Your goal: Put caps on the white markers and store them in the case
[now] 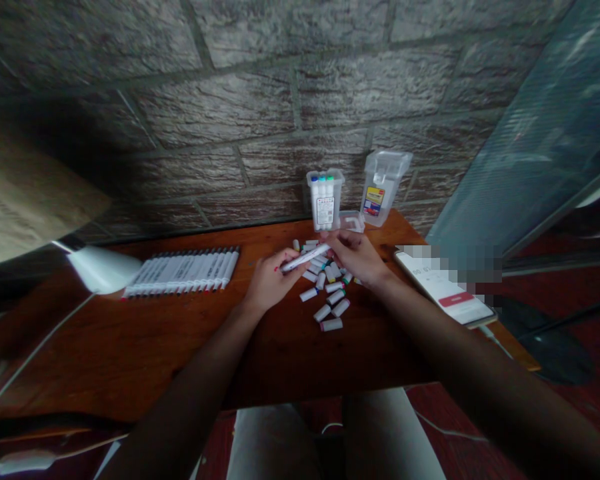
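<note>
1. Left hand (273, 280) is closed around the near end of a white marker (305, 259). Red is visible at the fingers; whether this is ink or part of the marker cannot be told.
2. The far end of the marker is gripped by the fingers of the right hand (353, 257). Whether a cap is also pinched there cannot be seen.
3. The marker is held at a slant between both hands, above the loose caps (331, 324) scattered on the table (180, 347).
4. Three markers (323, 193) with blue, teal and green ends are stood upright in the open box (339, 203). These are judged to be capped and stowed.
5. To the left, a long row of markers (185, 273) is laid side by side. No bright caps are seen on them; capping is judged not yet done.
6. The loose caps are judged to be unfitted; many are counted, some partly hidden by the hands.
7. A labelled case (387, 180) is stood right of the open box. Overall, the work is judged to be at an early stage, with most markers unboxed.
</note>
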Motion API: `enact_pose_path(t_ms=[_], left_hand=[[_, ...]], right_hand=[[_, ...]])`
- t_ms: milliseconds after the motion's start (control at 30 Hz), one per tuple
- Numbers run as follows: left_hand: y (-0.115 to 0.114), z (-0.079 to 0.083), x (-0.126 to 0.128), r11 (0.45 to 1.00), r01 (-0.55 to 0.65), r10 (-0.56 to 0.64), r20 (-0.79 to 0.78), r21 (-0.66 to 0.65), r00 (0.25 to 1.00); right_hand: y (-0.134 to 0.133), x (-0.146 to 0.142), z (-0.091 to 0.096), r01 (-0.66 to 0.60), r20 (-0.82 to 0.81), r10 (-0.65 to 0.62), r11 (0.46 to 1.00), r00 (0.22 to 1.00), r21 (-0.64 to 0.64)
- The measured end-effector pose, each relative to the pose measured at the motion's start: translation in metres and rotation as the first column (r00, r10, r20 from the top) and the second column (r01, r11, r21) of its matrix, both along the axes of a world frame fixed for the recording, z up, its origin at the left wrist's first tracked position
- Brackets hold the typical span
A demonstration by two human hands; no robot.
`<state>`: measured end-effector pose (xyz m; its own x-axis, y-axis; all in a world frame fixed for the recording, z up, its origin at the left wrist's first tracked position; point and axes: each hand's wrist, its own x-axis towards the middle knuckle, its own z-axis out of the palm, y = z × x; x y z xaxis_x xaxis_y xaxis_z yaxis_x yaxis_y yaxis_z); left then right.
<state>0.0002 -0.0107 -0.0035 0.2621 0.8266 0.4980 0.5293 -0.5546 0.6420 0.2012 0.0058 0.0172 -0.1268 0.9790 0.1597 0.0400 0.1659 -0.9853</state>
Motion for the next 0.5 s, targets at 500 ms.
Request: enact_pose_path(t_ms=[500], left_hand=[[-0.0016, 0.0021, 0.0000, 0.999, -0.035, 0.036, -0.012, 0.027, 0.999]], right_hand=[[-0.0023, -0.0003, 0.0057, 0.003, -0.088, -0.004, 1.000, 0.996, -0.014]])
